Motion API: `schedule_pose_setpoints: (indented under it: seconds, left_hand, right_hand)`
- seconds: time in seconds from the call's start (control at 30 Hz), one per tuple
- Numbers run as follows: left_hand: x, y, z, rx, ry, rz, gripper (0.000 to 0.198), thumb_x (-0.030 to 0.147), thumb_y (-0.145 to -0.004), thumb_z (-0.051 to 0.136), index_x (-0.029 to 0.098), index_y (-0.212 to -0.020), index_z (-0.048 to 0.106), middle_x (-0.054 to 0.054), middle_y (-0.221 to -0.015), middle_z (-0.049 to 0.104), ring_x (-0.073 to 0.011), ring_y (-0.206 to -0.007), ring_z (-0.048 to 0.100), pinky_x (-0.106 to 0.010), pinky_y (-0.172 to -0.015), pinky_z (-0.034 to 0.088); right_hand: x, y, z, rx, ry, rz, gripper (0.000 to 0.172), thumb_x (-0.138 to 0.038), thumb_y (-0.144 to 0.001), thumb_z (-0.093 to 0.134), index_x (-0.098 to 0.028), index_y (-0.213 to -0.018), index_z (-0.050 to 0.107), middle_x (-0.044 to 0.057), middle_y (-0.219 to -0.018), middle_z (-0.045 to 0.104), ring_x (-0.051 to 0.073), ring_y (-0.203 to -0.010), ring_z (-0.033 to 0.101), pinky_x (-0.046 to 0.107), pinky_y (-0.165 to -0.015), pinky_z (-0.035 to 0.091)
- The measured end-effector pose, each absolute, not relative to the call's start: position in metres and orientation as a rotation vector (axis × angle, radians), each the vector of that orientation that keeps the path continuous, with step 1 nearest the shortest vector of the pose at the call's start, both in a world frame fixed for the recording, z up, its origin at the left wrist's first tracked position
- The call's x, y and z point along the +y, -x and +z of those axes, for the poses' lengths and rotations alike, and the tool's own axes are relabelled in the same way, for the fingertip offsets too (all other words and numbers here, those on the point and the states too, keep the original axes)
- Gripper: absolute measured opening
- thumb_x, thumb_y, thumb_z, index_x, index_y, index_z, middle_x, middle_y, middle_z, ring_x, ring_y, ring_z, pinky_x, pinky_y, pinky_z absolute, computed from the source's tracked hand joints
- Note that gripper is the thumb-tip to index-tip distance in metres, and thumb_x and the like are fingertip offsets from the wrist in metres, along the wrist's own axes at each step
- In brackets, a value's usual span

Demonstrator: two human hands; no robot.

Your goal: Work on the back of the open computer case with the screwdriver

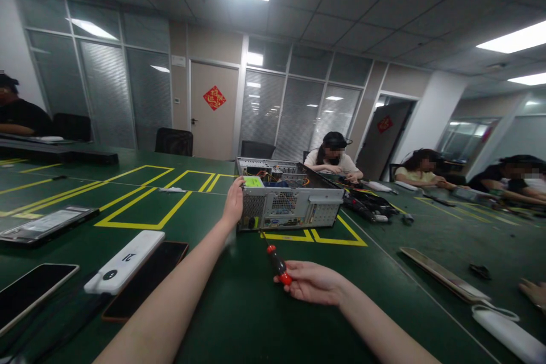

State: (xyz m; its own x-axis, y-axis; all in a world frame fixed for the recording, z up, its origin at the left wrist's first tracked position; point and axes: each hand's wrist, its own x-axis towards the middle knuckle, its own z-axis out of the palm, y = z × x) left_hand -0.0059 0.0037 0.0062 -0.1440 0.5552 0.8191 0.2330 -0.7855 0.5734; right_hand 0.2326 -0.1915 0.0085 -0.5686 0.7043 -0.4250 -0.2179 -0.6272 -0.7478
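Observation:
A grey metal computer case (294, 205) lies on the green table with its top side uncovered, wires and parts showing inside. My left hand (233, 203) grips the case's left front corner, beside a bright green sticker (253, 182); some of its fingers are hidden behind the edge. In my right hand (313, 282) is a screwdriver (278, 263) with a red and black handle, held by the handle's end between thumb and fingers. Its thin shaft points away from me toward the lower edge of the case; whether the tip touches it I cannot tell.
To the left lie a white power bank (128, 259), phones (36, 293) and a hard drive (49, 223). Yellow tape (128, 224) marks the table (230, 307). Right of the case are black cables (369, 205) and a flat strip (443, 273). Several people sit around the table.

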Motion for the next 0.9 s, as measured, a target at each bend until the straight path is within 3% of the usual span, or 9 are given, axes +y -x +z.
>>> schedule_pose_setpoints:
  seconds: [0.1, 0.23, 0.43, 0.57, 0.7, 0.8, 0.9]
  left_hand:
    - [0.003, 0.0055, 0.0066, 0.902, -1.875, 2.025, 0.047, 0.053, -0.098, 0.026, 0.025, -0.117, 0.059, -0.009, -0.138, 0.057, -0.0219, -0.134, 0.048, -0.043, -0.117, 0.034]
    - [0.0025, 0.0057, 0.0067, 0.906, -1.881, 2.011, 0.046, 0.052, -0.098, 0.026, 0.024, -0.118, 0.058, -0.009, -0.139, 0.056, -0.0221, -0.135, 0.047, -0.044, -0.117, 0.033]
    - [0.003, 0.0059, 0.0062, 0.915, -1.893, 2.009, 0.046, 0.051, -0.099, 0.025, 0.025, -0.118, 0.058, -0.009, -0.14, 0.056, -0.0215, -0.135, 0.048, -0.044, -0.117, 0.034]
    - [0.0027, 0.006, 0.0063, 0.925, -1.9, 2.011, 0.048, 0.052, -0.099, 0.025, 0.024, -0.118, 0.058, -0.009, -0.139, 0.056, -0.0213, -0.134, 0.049, -0.043, -0.116, 0.036]
    - [0.0026, 0.0059, 0.006, 0.934, -1.904, 2.012, 0.048, 0.052, -0.099, 0.025, 0.023, -0.118, 0.057, -0.01, -0.138, 0.056, -0.0214, -0.133, 0.05, -0.044, -0.116, 0.036]
    - [0.0035, 0.0056, 0.0053, 0.933, -1.914, 2.008, 0.049, 0.052, -0.099, 0.023, 0.023, -0.118, 0.057, -0.011, -0.138, 0.056, -0.0219, -0.134, 0.049, -0.045, -0.117, 0.035]
    - [0.0042, 0.0053, 0.0051, 0.936, -1.916, 2.011, 0.05, 0.053, -0.099, 0.023, 0.022, -0.119, 0.057, -0.011, -0.139, 0.055, -0.0221, -0.134, 0.048, -0.045, -0.117, 0.034]
  right_hand:
    - [-0.1863, -0.2345, 0.0001, -0.761, 1.022, 2.189, 0.031, -0.019, -0.081, 0.072, -0.01, -0.104, 0.054, 0.004, -0.079, 0.066, 0.008, -0.062, 0.062, 0.018, -0.06, 0.047]
    - [-0.1852, -0.2361, -0.0031, -0.645, 1.059, 2.198, 0.03, -0.019, -0.079, 0.074, -0.015, -0.097, 0.051, 0.008, -0.088, 0.067, 0.011, -0.07, 0.065, 0.018, -0.06, 0.047]
    - [-0.1898, -0.234, 0.0045, -0.73, 1.018, 2.235, 0.031, -0.012, -0.081, 0.069, -0.015, -0.104, 0.05, 0.004, -0.081, 0.063, 0.001, -0.048, 0.043, 0.012, -0.048, 0.028]
    - [-0.1911, -0.2328, 0.0032, -0.78, 0.954, 2.286, 0.029, -0.019, -0.082, 0.067, -0.018, -0.105, 0.05, 0.006, -0.089, 0.065, 0.006, -0.059, 0.054, 0.016, -0.054, 0.035]
    - [-0.1917, -0.2319, 0.002, -0.878, 0.894, 2.296, 0.042, -0.009, -0.077, 0.068, -0.015, -0.114, 0.05, 0.011, -0.102, 0.067, 0.013, -0.076, 0.067, 0.02, -0.065, 0.045]
    - [-0.1897, -0.2315, 0.0009, -0.858, 0.94, 2.25, 0.041, -0.008, -0.078, 0.07, -0.008, -0.115, 0.051, 0.013, -0.097, 0.068, 0.014, -0.079, 0.069, 0.021, -0.071, 0.049]
    - [-0.1865, -0.2322, 0.0001, -0.775, 1.012, 2.197, 0.032, -0.012, -0.08, 0.071, -0.006, -0.107, 0.054, 0.008, -0.083, 0.068, 0.01, -0.066, 0.066, 0.017, -0.065, 0.049]
